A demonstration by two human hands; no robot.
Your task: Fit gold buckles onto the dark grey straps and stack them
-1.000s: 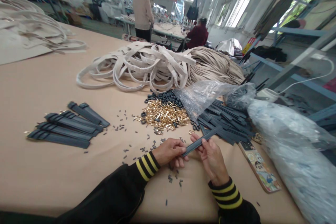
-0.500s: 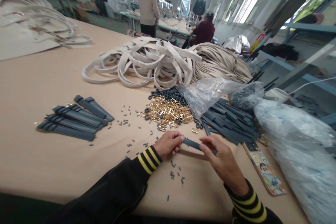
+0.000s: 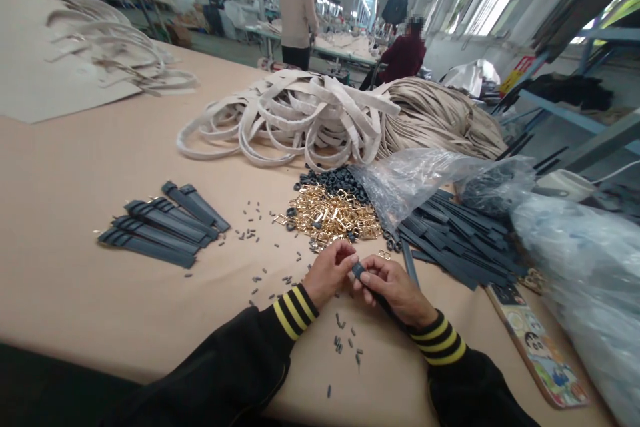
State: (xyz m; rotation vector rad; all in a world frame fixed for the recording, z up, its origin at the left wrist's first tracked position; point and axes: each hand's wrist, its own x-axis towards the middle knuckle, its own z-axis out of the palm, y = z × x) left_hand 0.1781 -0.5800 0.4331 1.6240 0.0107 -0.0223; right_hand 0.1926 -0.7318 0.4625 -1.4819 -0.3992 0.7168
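Between my two hands is a dark strap (image 3: 359,270), its short end showing at the fingertips and the rest running back under my right palm. My left hand (image 3: 331,273) pinches that end between thumb and fingers. My right hand (image 3: 395,287) is closed round the strap just beside it. Just beyond my hands lies a heap of gold buckles (image 3: 333,210), with small dark loops (image 3: 337,180) piled behind it. Whether a buckle or loop sits on the held strap is hidden by my fingers.
Finished-looking dark straps (image 3: 160,227) fan out at left. Loose dark strips (image 3: 460,240) lie at right, near a plastic bag (image 3: 410,180) and a patterned phone case (image 3: 540,347). Pale strips (image 3: 300,113) are heaped behind. Small dark bits (image 3: 339,343) are scattered about. Two people are beyond the table.
My right hand has moved left along the strap to meet my left hand, so less of the strap shows between them. The view has shifted slightly left.
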